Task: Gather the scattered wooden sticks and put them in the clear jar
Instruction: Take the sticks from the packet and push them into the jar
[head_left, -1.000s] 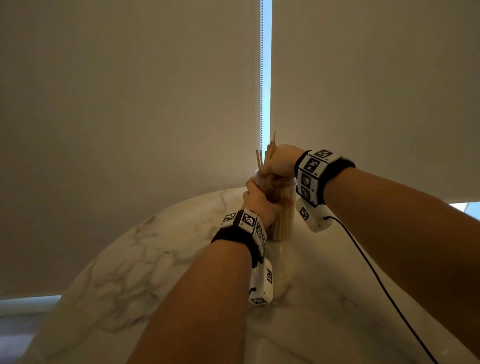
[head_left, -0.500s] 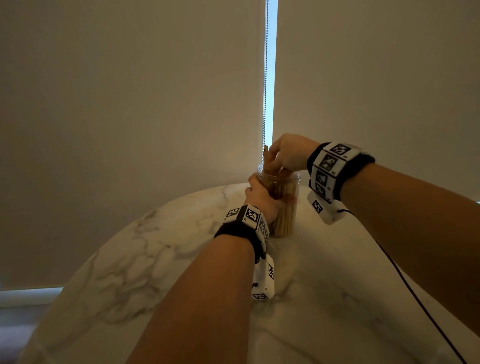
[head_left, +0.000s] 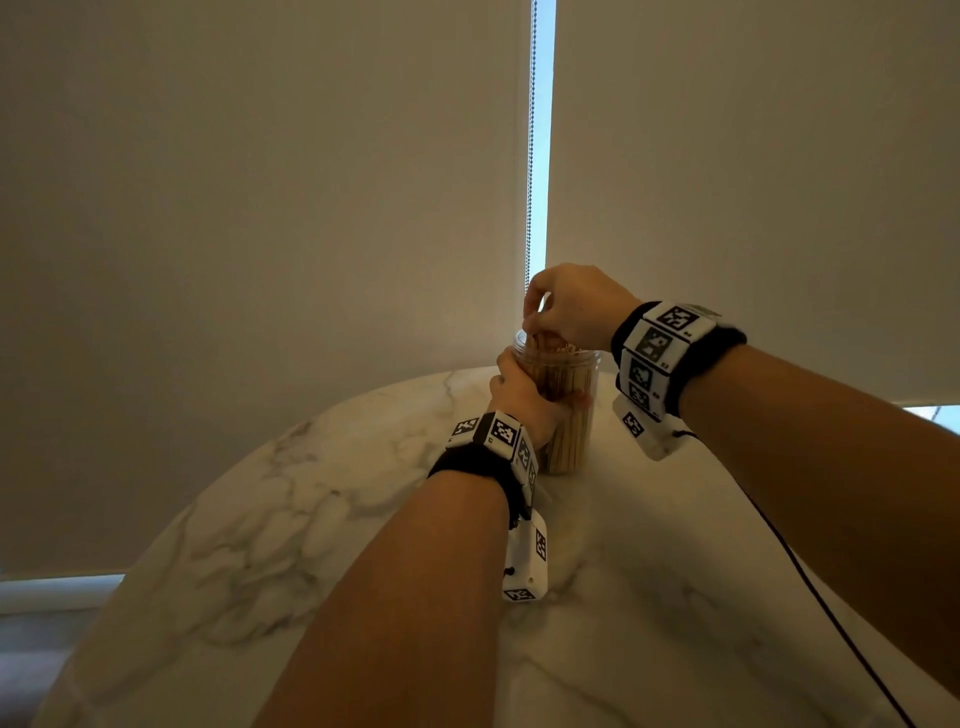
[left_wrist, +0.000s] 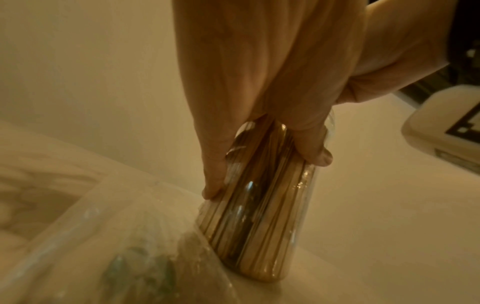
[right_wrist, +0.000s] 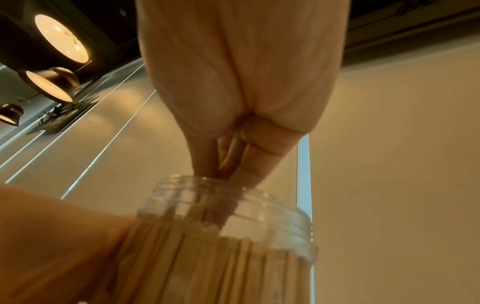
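Observation:
A clear jar (head_left: 569, 415) packed with upright wooden sticks (head_left: 566, 447) stands on the round marble table (head_left: 260, 519) near its far edge. My left hand (head_left: 524, 405) grips the jar's side, thumb and fingers wrapped round it (left_wrist: 265, 174). My right hand (head_left: 535, 325) hovers over the open mouth with its bunched fingertips dipping inside the threaded rim (right_wrist: 233, 205). They pinch together (right_wrist: 223, 172) on the tops of the sticks (right_wrist: 207, 267). No stick stands above the hand.
Beige roller blinds hang right behind the table, with a bead cord (head_left: 531, 156) in the gap between them. A black cable (head_left: 810, 587) runs from my right wrist across the table. Something clear and blurred (left_wrist: 116, 236) lies beside the jar in the left wrist view.
The sticks that stuck up above my right hand have gone down into the jar. My right hand stays at the mouth; my left hand keeps its grip.

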